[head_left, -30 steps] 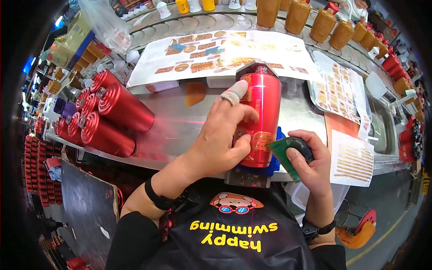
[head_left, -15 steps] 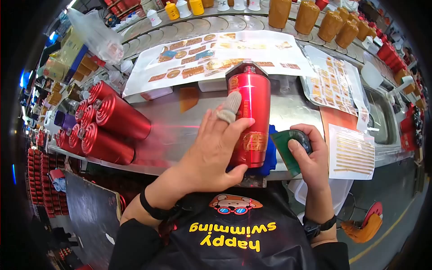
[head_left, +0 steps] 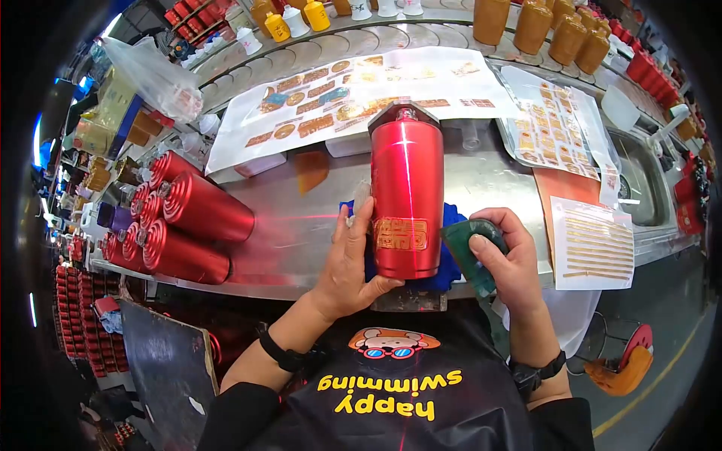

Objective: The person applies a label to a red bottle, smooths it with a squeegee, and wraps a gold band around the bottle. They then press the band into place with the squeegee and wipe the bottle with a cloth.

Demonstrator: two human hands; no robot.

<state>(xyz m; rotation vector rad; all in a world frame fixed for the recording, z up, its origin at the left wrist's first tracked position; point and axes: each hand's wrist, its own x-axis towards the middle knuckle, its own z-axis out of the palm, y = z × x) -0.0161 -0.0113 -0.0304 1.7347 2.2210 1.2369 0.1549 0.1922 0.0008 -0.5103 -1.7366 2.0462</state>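
A shiny red bottle (head_left: 408, 180) lies on a blue cloth (head_left: 451, 259), its neck (head_left: 406, 113) in a dark angular holder at the far end and its base towards me. Near the base it carries a gold patterned decal (head_left: 401, 234). My left hand (head_left: 346, 259) grips the bottle's left side, thumb at the base edge; a pale knitted cover (head_left: 362, 192) is on one finger. Right of the bottle, my right hand (head_left: 511, 259) is closed round a green scraper (head_left: 476, 252), its blade edge close to the bottle's side.
Several red bottles (head_left: 207, 207) lie stacked at the left. Behind are a white decal sheet (head_left: 248, 124) and a tray (head_left: 511, 146) of small gold decals. A sheet of gold strips (head_left: 592, 244) lies at the right, near a sink (head_left: 647, 180). A round-plated conveyor (head_left: 361, 37) carries bottles.
The bottle has turned, bringing the gold decal round to face up. My left hand has moved from the bottle's top to its left side. My right hand still holds the scraper.
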